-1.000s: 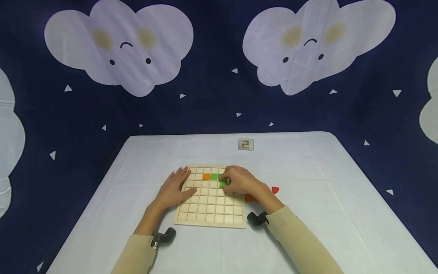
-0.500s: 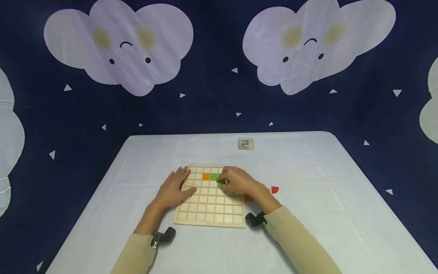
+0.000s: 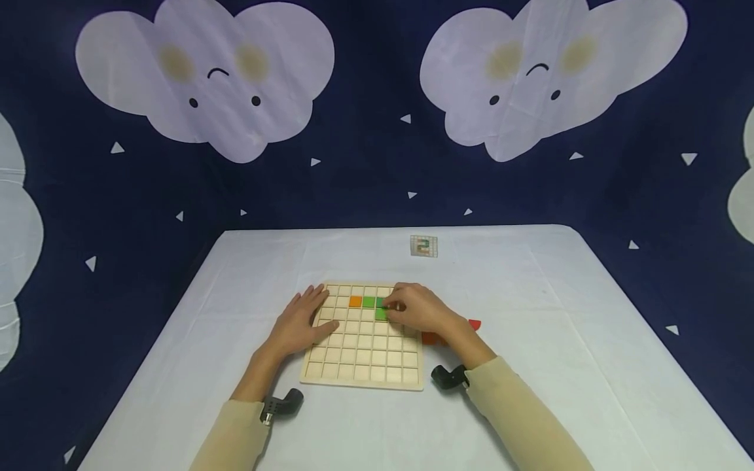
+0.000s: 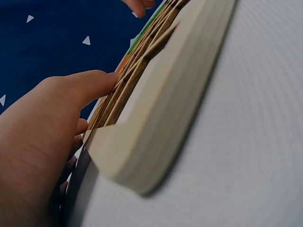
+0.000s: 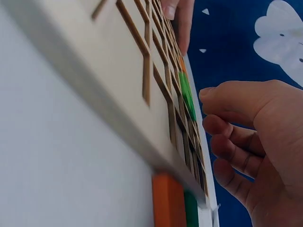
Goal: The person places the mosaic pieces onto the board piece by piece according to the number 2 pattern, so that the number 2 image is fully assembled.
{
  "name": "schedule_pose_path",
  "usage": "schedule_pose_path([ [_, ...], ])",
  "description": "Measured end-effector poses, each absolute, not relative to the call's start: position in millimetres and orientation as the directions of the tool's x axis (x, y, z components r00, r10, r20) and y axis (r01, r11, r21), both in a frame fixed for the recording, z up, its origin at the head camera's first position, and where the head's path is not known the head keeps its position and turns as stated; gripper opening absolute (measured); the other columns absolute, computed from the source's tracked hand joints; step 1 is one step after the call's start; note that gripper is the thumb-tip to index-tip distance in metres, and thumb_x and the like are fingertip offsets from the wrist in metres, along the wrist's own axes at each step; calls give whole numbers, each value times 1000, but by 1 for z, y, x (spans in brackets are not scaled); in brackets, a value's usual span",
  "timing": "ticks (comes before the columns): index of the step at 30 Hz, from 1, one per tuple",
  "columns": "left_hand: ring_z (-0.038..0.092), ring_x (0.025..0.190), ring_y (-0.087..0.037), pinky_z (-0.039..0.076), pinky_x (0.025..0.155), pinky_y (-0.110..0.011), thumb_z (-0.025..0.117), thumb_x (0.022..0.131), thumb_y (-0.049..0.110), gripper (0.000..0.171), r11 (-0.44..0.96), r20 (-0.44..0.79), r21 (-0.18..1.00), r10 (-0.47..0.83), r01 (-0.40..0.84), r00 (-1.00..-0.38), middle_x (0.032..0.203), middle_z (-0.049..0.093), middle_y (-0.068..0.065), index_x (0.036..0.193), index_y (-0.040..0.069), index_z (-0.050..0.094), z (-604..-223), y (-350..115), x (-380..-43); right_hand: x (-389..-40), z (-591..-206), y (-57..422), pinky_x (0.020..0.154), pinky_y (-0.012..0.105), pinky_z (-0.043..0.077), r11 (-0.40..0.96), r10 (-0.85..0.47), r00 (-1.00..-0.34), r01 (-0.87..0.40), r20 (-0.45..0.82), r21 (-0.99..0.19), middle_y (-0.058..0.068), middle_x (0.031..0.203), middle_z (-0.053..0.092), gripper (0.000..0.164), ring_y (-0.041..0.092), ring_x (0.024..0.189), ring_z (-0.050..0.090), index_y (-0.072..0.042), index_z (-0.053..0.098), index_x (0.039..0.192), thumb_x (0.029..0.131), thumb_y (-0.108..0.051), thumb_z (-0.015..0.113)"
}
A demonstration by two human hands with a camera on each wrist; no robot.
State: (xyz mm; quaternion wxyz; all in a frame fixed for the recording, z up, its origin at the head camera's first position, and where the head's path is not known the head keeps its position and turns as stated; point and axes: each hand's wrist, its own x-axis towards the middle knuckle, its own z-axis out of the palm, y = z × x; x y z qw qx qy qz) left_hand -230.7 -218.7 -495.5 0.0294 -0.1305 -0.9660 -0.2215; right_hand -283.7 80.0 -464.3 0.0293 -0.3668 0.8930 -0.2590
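Note:
A wooden grid board [image 3: 362,375] lies on the white table. Along one of its far rows sit an orange tile [image 3: 355,301], a green tile [image 3: 368,301] and a darker green tile [image 3: 379,302]. Another green tile [image 3: 381,314] lies in the cell just nearer than the dark one. My left hand [image 3: 297,327] rests on the board's left edge, fingers stretched out and thumb [image 4: 97,85] over the grid. Right at the nearer green tile is my right hand [image 3: 423,311], its fingers [image 5: 227,101] loosely bent with nothing between them.
Beside the board's right edge lie orange pieces [image 3: 430,338] and a red piece [image 3: 474,324], partly behind the right forearm. The right wrist view shows a dark green piece [image 5: 191,208] there too. A small patterned card [image 3: 423,246] stands at the back.
My right hand has brought the green tile slightly left into its cell and let go of it, then shifted a little right. My left hand has stayed put.

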Motion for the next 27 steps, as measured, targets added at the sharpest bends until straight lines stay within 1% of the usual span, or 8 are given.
schedule_pose_path([
  [6, 17, 144, -22, 10, 118, -39, 59, 85, 60, 84, 866, 125, 425, 234, 265, -964, 156, 27, -4, 149, 9, 36, -495, -218, -231, -286, -467, 100, 66, 24, 49, 601, -646, -747, -626, 159, -497, -16, 88, 60, 17, 4, 73, 55, -18, 76, 103, 88, -25, 71],
  [11, 18, 144, -23, 10, 118, -40, 59, 85, 59, 85, 868, 130, 418, 233, 267, -964, 155, 27, -5, 149, 9, 36, -495, -217, -230, -286, -469, 113, 63, 24, 50, 608, -624, -765, -604, 160, -515, -16, 84, 60, 17, 3, 70, 55, -16, 76, 102, 87, -24, 72],
  [17, 16, 144, -21, 8, 118, -38, 58, 85, 60, 85, 871, 109, 421, 228, 253, -967, 156, 26, -3, 149, 10, 35, -495, -217, -231, -284, -467, 126, 60, 26, 50, 602, -606, -781, -574, 152, -555, -14, 84, 60, 18, 6, 69, 55, -14, 75, 104, 88, -22, 72],
  [21, 15, 144, -20, 8, 118, -37, 56, 86, 62, 85, 874, 111, 412, 233, 258, -966, 156, 25, -2, 150, 10, 35, -496, -217, -232, -284, -467, 136, 60, 26, 50, 598, -593, -787, -571, 169, -562, -14, 83, 60, 16, 8, 70, 55, -15, 75, 102, 88, -21, 72],
  [27, 16, 144, -22, 9, 118, -38, 58, 85, 61, 85, 868, 121, 422, 233, 263, -965, 156, 26, -3, 149, 9, 36, -497, -217, -232, -285, -470, 149, 61, 28, 49, 636, -556, -818, -531, 144, -559, -13, 80, 60, 14, 10, 70, 54, -17, 76, 100, 87, -22, 72],
])
